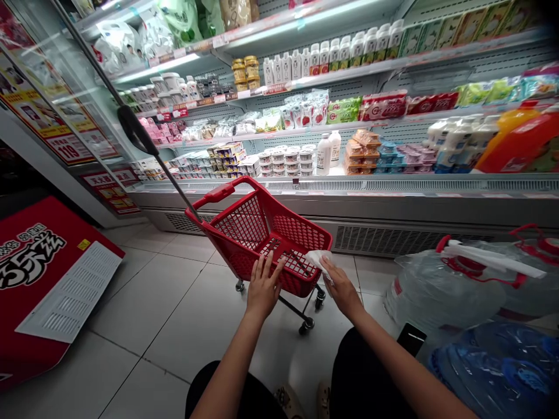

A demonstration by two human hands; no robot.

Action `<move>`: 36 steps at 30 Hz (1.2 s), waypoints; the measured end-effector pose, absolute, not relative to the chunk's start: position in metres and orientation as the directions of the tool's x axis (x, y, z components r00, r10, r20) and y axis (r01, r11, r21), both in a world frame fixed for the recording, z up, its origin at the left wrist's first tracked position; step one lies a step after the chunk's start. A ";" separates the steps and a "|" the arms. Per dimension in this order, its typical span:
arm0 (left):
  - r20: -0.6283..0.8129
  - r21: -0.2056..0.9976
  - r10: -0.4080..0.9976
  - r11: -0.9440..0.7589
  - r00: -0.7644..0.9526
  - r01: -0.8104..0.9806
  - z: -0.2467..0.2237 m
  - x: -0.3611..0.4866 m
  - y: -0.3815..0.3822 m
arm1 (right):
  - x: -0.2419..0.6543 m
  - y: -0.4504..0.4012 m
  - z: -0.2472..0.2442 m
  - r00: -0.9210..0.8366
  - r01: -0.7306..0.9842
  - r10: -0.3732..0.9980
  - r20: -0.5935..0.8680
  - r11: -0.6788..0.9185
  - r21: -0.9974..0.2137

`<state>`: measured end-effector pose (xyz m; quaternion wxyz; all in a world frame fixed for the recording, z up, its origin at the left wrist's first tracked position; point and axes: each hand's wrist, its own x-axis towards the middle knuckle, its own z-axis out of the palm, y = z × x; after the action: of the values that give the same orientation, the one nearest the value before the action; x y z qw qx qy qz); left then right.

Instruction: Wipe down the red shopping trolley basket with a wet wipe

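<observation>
A red plastic shopping basket cart (301, 233) stands on small wheels in front of my knees, its inside showing only the slotted floor and lattice walls. My left hand (263, 286) is at the basket's near side with fingers spread, seemingly resting at the rim; it holds nothing. At the right near corner, my right hand (338, 284) is closed on a crumpled white tissue (318, 260), which lies against the basket's rim. A long metal pole with a black grip (135, 129) slants from the upper left down to the cart's handle (213, 194).
An open refrigerated display (371, 186) with stocked shelves stretches behind the cart. Large water jugs (441, 285) and blue bottles (498, 361) stand at my right, near a dark phone (411, 338). A red chest unit (48, 279) stands left on the tiled floor (161, 314).
</observation>
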<state>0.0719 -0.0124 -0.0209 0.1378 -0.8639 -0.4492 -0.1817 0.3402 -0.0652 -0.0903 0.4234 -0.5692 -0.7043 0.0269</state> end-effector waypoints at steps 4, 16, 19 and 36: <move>0.476 -0.046 0.744 -0.511 0.468 0.859 -0.033 0.098 -0.021 | 0.303 -0.084 -0.090 -0.019 0.831 0.826 0.563 0.326 -0.450; 0.449 -0.086 0.676 -0.619 0.585 0.781 -0.026 0.111 -0.031 | 0.345 -0.099 -0.073 -0.054 0.934 0.875 0.481 0.215 -0.286; 0.407 -0.117 0.637 -0.674 0.654 0.730 -0.008 0.088 -0.017 | 0.368 -0.097 -0.071 -0.028 0.952 0.866 0.499 0.175 -0.251; 0.445 -0.065 0.737 -0.540 0.509 0.839 -0.003 0.077 -0.003 | 0.408 -0.074 -0.079 -0.147 0.890 0.821 0.552 0.353 -0.288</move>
<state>0.0766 -0.0026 -0.0027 0.1374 -0.8576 -0.4596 -0.1858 0.4077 -0.0745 -0.0789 0.3254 -0.5664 -0.7553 -0.0532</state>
